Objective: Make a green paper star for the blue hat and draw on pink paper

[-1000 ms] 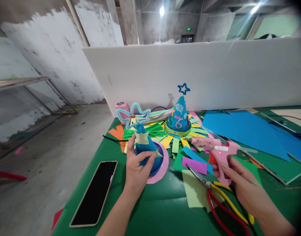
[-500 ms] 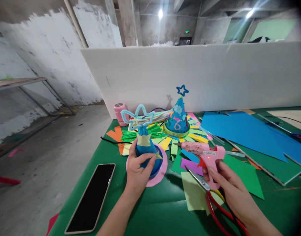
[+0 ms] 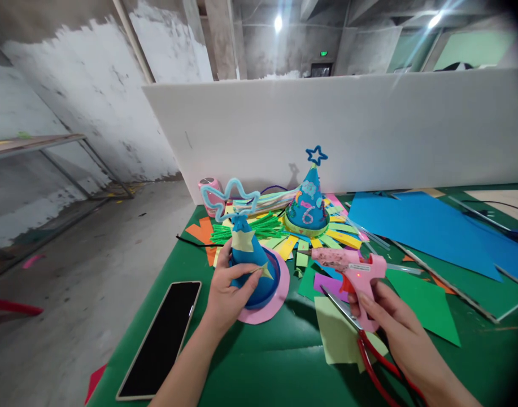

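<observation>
My left hand (image 3: 231, 288) pinches a small pale-yellow paper star (image 3: 266, 271) between thumb and forefinger, while its other fingers go behind a blue paper cone hat (image 3: 250, 261). A larger pale star (image 3: 244, 241) is on the cone's upper part, and a light-blue pipe-cleaner star (image 3: 255, 199) tops it. The hat has a pink brim (image 3: 283, 288) and tilts slightly left. In my right hand (image 3: 390, 316) is a pink hot glue gun (image 3: 364, 268) with a lit red light, its nozzle pointing left towards the hat. Red-handled scissors (image 3: 347, 311) lie under it.
A decorated blue party hat (image 3: 308, 198) stands behind, amid yellow and green paper strips. Green pipe cleaners (image 3: 262, 226) and a pink can (image 3: 210, 195) are at back left, a phone (image 3: 161, 339) at front left. Blue sheets (image 3: 411, 226) lie right; a white panel (image 3: 326, 130) borders the back.
My left hand has moved slightly left, tilting the hat and its pipe-cleaner star leftward. The small star is still pinched. My right hand keeps the glue gun at nearly the same place.
</observation>
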`<state>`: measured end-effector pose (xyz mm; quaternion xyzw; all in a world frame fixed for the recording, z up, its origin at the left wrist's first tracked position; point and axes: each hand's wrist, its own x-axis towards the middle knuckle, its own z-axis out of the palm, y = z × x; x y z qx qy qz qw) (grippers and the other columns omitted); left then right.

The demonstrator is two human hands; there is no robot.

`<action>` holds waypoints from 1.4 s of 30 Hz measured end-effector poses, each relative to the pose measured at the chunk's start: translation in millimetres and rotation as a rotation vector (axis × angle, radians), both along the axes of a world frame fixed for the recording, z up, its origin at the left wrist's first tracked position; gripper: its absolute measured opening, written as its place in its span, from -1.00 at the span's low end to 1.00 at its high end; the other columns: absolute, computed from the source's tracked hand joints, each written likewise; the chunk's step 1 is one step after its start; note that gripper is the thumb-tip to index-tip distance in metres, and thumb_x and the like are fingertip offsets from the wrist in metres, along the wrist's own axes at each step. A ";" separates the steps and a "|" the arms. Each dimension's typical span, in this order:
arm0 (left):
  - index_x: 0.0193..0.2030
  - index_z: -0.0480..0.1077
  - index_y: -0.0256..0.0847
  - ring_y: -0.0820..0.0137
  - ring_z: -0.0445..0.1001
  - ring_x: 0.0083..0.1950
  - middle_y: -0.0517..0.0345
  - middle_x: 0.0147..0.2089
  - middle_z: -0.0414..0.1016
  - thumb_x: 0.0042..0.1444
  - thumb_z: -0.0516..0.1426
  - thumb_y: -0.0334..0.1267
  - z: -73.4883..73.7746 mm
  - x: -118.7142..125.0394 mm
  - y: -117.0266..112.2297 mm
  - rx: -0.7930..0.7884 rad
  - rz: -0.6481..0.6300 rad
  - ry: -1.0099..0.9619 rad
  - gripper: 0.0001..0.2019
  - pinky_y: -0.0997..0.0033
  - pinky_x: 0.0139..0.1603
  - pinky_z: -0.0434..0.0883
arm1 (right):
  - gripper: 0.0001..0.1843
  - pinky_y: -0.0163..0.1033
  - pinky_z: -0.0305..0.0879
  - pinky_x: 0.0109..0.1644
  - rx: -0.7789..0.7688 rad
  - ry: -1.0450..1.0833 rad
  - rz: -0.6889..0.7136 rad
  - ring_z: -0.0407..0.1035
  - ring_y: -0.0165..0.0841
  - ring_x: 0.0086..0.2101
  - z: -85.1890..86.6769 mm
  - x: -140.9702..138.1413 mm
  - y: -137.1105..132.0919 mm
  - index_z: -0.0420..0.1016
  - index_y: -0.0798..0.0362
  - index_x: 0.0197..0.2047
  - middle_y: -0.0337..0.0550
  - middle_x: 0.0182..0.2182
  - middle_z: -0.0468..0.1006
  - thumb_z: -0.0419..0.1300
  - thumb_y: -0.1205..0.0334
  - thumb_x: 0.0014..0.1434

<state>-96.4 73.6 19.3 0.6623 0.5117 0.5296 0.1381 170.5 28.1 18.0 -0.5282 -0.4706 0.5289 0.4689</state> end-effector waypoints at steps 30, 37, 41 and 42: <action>-0.40 0.50 -0.17 0.13 0.14 0.15 0.04 0.14 0.08 -0.04 0.16 -0.31 1.4 59.1 -6.5 0.202 0.379 0.074 -0.92 0.13 0.09 0.18 | -0.83 -0.40 0.29 -0.33 0.062 0.073 -0.016 0.30 -0.39 -0.39 4.0 -7.5 -4.4 0.37 0.02 -0.30 -0.22 -0.47 0.42 0.12 0.11 0.10; -0.37 0.50 -0.15 0.11 0.05 0.21 0.05 0.21 0.00 -0.04 0.16 -0.31 -6.5 66.4 1.6 0.196 0.506 0.040 -0.91 0.12 0.13 0.13 | -0.86 -0.38 0.30 -0.27 0.064 0.115 -0.017 0.33 -0.37 -0.35 1.1 -9.3 -4.9 0.39 -0.01 -0.31 -0.23 -0.45 0.45 0.13 0.12 0.09; -0.39 0.49 -0.11 0.12 0.04 0.22 0.14 0.25 -0.04 -0.03 0.15 -0.31 -9.9 71.1 4.4 0.199 0.492 0.023 -0.92 0.10 0.15 0.09 | -0.88 -0.41 0.27 -0.25 0.088 0.126 0.004 0.32 -0.41 -0.35 0.6 -14.0 -4.1 0.39 -0.02 -0.30 -0.25 -0.45 0.43 0.11 0.14 0.12; -0.39 0.49 -0.11 0.12 0.04 0.22 0.15 0.26 -0.05 -0.03 0.15 -0.31 -9.5 71.5 3.2 0.199 0.473 0.016 -0.92 0.10 0.16 0.09 | -0.88 -0.41 0.27 -0.24 0.095 0.131 0.002 0.32 -0.41 -0.34 0.2 -15.3 -3.9 0.39 -0.03 -0.28 -0.25 -0.45 0.42 0.11 0.14 0.12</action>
